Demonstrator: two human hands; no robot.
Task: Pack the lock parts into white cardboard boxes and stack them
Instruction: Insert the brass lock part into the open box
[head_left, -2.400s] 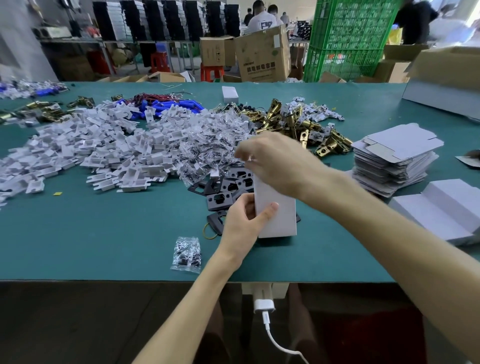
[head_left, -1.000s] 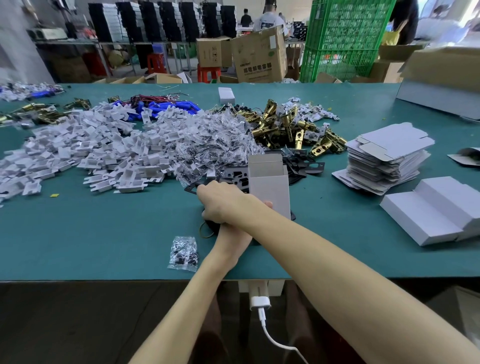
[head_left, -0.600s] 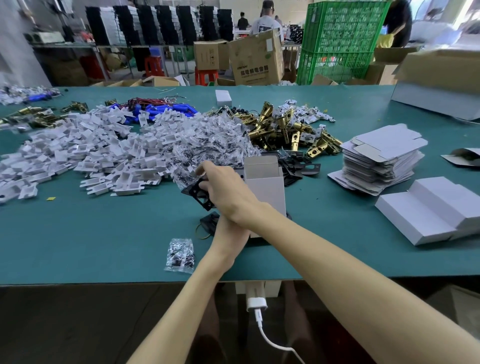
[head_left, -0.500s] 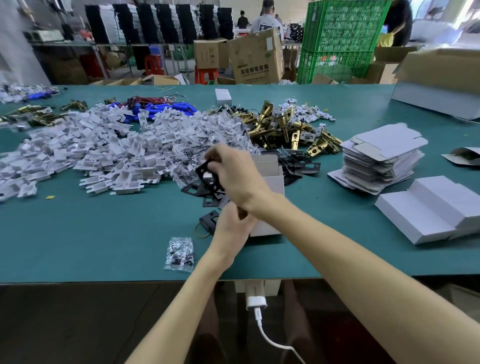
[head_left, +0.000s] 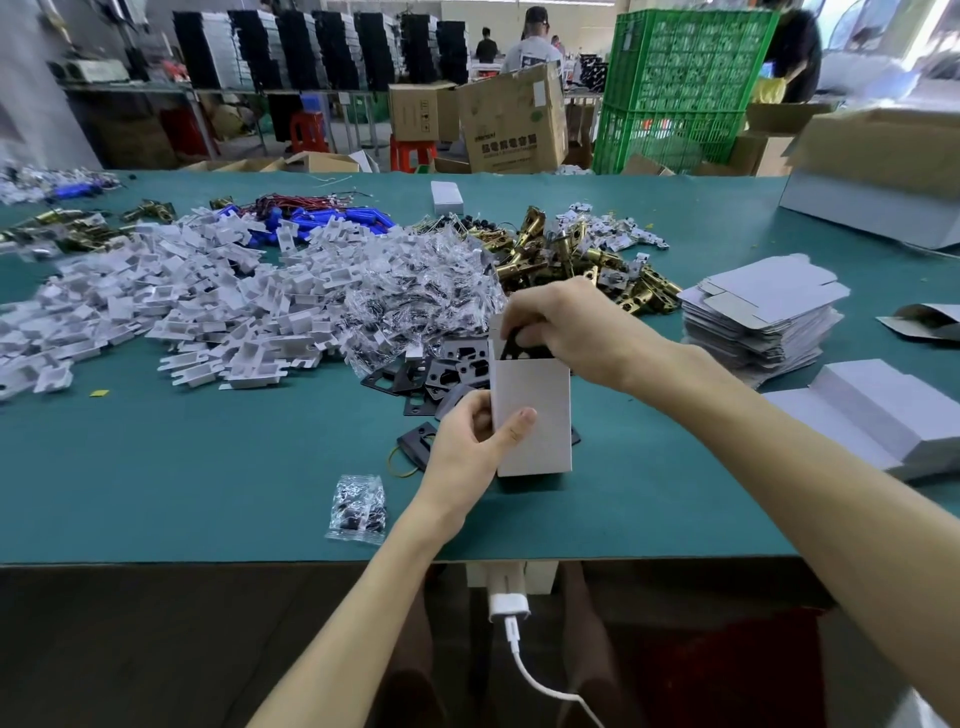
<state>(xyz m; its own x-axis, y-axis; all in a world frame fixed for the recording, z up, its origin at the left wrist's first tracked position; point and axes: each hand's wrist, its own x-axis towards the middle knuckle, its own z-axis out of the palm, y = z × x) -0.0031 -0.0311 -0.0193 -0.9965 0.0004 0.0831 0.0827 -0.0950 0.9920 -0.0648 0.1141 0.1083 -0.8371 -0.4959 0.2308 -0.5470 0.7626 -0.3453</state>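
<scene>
Fingers (head_left: 524, 312) of the right hand (head_left: 576, 332) curl down over the open top of the white cardboard box (head_left: 535, 415) and pinch a black plate (head_left: 519, 345). Only the plate's upper edge shows; the rest is inside the box, and the fingertips are hidden behind it. The left hand (head_left: 467, 452) grips the box from its left side. Its thumb (head_left: 514, 423) lies across the front face, and the other fingers are out of sight behind the box. The box stands upright near the front of the counter (head_left: 208, 483); whether its lower end rests on the surface or hangs just above it cannot be told.

Just behind and left of the box lies a loose heap of black plates (head_left: 441, 371), partly covered by the box and the left hand. Beyond it spreads a pile of clear bags (head_left: 415, 291), with white plastic pieces (head_left: 182, 306) to the left and brass latches (head_left: 571, 260) to the right, the latches partly hidden by the right hand. One small bag (head_left: 358, 509) lies alone near the front edge. A stack of flat box blanks (head_left: 763, 317) sits to the right, and closed white boxes (head_left: 883, 410) nearer the edge are cut off by the frame.
</scene>
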